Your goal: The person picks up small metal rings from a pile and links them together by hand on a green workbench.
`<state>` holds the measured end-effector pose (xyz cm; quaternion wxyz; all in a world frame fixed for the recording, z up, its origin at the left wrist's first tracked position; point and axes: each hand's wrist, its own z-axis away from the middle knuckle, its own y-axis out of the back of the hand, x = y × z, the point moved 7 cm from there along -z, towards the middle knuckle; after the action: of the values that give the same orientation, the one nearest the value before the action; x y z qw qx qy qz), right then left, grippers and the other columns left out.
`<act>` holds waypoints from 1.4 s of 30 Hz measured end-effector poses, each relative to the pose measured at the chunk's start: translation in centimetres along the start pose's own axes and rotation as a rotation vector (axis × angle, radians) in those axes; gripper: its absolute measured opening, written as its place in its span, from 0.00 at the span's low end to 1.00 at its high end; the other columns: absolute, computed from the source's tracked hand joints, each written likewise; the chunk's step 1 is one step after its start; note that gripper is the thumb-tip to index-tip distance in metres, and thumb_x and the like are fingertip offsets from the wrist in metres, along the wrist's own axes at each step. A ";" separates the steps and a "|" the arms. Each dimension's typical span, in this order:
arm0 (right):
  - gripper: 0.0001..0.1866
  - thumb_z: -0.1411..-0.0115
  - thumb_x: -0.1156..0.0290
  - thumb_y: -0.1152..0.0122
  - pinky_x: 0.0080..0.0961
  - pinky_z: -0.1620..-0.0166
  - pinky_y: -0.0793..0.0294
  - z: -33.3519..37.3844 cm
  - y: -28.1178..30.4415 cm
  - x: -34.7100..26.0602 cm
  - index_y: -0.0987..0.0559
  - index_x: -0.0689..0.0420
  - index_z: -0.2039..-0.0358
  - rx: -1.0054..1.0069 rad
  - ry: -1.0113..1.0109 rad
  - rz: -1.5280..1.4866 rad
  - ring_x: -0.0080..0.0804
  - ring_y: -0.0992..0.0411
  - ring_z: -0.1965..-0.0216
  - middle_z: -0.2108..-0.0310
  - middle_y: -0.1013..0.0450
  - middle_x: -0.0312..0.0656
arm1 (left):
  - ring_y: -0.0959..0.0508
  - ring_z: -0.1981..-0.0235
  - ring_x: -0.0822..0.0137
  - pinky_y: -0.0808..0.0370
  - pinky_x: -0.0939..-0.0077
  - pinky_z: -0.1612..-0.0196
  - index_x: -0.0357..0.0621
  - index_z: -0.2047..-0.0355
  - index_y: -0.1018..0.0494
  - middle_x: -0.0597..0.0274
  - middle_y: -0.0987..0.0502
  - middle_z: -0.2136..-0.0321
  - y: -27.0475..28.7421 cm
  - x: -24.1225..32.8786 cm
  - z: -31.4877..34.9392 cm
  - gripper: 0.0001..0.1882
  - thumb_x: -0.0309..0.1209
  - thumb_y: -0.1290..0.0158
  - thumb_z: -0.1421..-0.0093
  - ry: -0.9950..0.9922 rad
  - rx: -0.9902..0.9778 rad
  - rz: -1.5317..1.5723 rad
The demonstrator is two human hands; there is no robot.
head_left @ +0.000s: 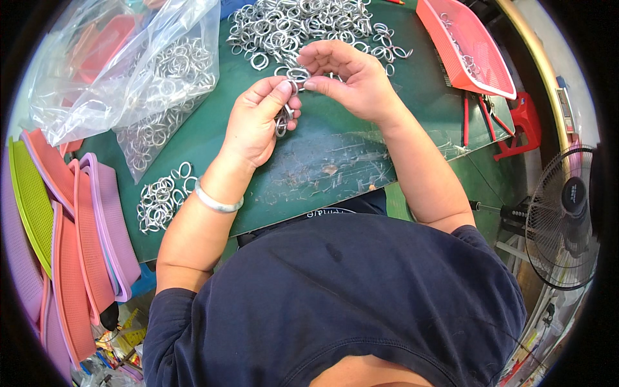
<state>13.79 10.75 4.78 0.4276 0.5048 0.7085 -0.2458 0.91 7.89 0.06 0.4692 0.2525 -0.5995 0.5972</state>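
My left hand point(261, 119) is closed on a few silver metal rings point(281, 121), which hang together below its thumb and fingers. Another metal ring point(297, 74) sits at its thumb tip. From the right, my right hand point(353, 80) meets that ring with curled fingers and thumb; the exact grip is partly hidden. Just beyond both hands a big heap of loose metal rings point(300, 26) covers the far part of the green table point(322, 164). A smaller pile of rings point(160, 201) lies beside my left forearm, which wears a pale bangle point(219, 197).
A clear plastic bag point(171, 84) of rings stands at the far left. Stacked plastic baskets point(84, 238) crowd the left edge. A pink basket point(461, 55) with some rings is at far right, near red-handled pliers point(493, 118). A red stool point(525, 126) and black fan point(567, 216) stand beyond.
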 end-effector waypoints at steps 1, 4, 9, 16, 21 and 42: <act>0.18 0.53 0.83 0.41 0.18 0.60 0.28 0.0 -0.1 0.0 0.28 0.62 0.59 -0.009 -0.011 -0.017 0.20 0.30 0.66 0.67 0.29 0.37 | 0.30 0.78 0.75 0.32 0.84 0.78 0.41 0.66 0.30 0.66 0.29 0.78 0.0 0.2 0.1 0.07 0.31 0.54 0.41 -0.037 0.005 -0.048; 0.21 0.53 0.83 0.42 0.19 0.58 0.29 -0.1 -0.3 0.0 0.30 0.62 0.56 -0.033 -0.042 -0.066 0.21 0.31 0.64 0.65 0.29 0.38 | 0.30 0.78 0.76 0.32 0.84 0.78 0.41 0.65 0.30 0.66 0.28 0.78 -0.2 0.6 0.2 0.07 0.30 0.53 0.41 -0.124 0.023 -0.169; 0.21 0.52 0.85 0.44 0.19 0.56 0.30 0.0 -0.3 0.1 0.32 0.63 0.55 -0.046 -0.068 -0.125 0.22 0.31 0.62 0.64 0.30 0.39 | 0.30 0.78 0.76 0.32 0.84 0.78 0.41 0.65 0.30 0.65 0.28 0.77 -0.4 0.9 0.3 0.08 0.31 0.53 0.41 -0.160 0.032 -0.242; 0.18 0.48 0.85 0.49 0.20 0.54 0.31 -0.2 -0.1 -0.8 0.32 0.63 0.55 -0.056 -0.049 -0.197 0.24 0.31 0.58 0.62 0.29 0.41 | 0.27 0.70 0.69 0.31 0.80 0.76 0.39 0.66 0.31 0.59 0.27 0.66 0.6 -0.6 -0.3 0.12 0.36 0.56 0.41 0.147 -0.096 0.316; 0.13 0.49 0.80 0.47 0.23 0.56 0.32 -0.3 2.3 0.7 0.27 0.59 0.61 0.134 -0.091 0.223 0.28 0.30 0.59 0.63 0.28 0.40 | 0.26 0.65 0.59 0.28 0.75 0.75 0.40 0.68 0.31 0.54 0.27 0.61 0.5 0.0 -0.5 0.09 0.32 0.55 0.46 0.130 -0.099 0.466; 0.13 0.57 0.73 0.38 0.32 0.57 0.37 -0.4 1.3 0.1 0.26 0.54 0.67 0.049 0.019 0.786 0.35 0.34 0.62 0.71 0.29 0.37 | 0.29 0.77 0.71 0.33 0.84 0.80 0.39 0.63 0.32 0.64 0.30 0.78 1.2 -1.0 -0.6 0.10 0.32 0.53 0.42 0.183 0.034 0.071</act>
<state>14.85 11.57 5.03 0.4704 0.7498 0.4592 -0.0754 0.48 8.37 -1.46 0.4961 0.1836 -0.5526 0.6441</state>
